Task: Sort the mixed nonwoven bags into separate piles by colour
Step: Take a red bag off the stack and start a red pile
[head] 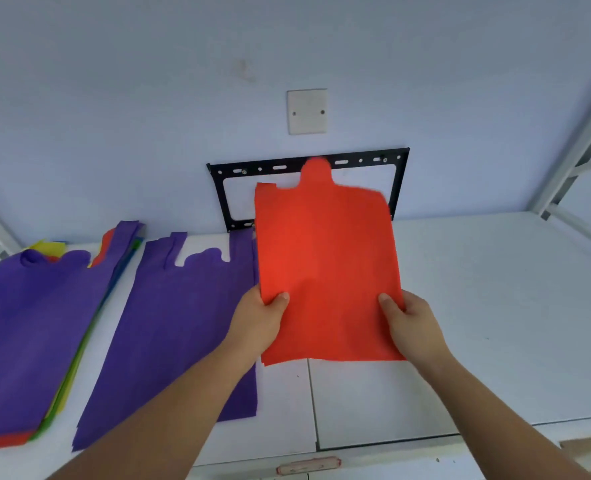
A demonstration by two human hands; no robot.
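We see soft, even, bluish light, with faint shadows on the white tabletop [477,306]. The wide lens bends the white metal shelf frame [571,157] at the right edge. The flat red nonwoven bag [325,265] smears at its top right corner, and everything looks slightly soft.

Plain orange-red bag [325,265], plain purple bag [179,327], mixed pile [27,341] topped purple with yellow, green, red edges, white table [495,306], black bracket [224,199]

Single head cam, wide-angle, fwd and down over white table [495,306], close to wall [148,98].
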